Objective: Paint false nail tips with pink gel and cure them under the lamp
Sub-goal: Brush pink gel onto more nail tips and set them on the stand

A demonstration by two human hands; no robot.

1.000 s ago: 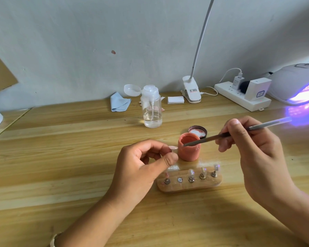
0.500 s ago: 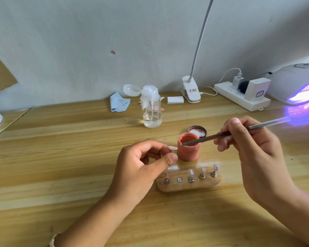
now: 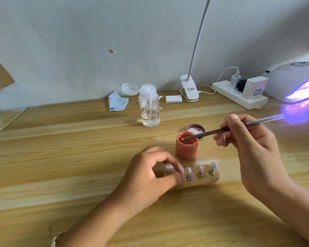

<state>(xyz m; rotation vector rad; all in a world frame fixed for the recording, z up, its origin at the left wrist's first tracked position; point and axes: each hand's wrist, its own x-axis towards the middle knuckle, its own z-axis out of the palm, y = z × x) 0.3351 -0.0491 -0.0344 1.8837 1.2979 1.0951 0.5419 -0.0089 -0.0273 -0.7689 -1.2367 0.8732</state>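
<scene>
My right hand (image 3: pixel 253 148) grips a thin brush (image 3: pixel 221 130) like a pen, with its tip dipped into the open pink gel jar (image 3: pixel 186 148). In front of the jar lies a wooden holder (image 3: pixel 203 182) with clear nail tips (image 3: pixel 189 170) standing on small metal stands. My left hand (image 3: pixel 146 177) is down at the holder's left end, blurred, thumb and forefinger pinching a clear nail tip (image 3: pixel 168 165) there. It hides the left part of the holder.
The jar's lid (image 3: pixel 195 128) lies just behind the jar. A curing lamp (image 3: pixel 292 81) glows violet at the far right. Along the wall stand a pump bottle (image 3: pixel 150 107), a blue cloth (image 3: pixel 117 101), a white pad (image 3: pixel 173 98), a clip lamp (image 3: pixel 189 90) and a power strip (image 3: pixel 239 97).
My left hand has dropped from beside the jar down to the holder's left end with the nail tip. The brush tip has gone from the jar's rim into the gel.
</scene>
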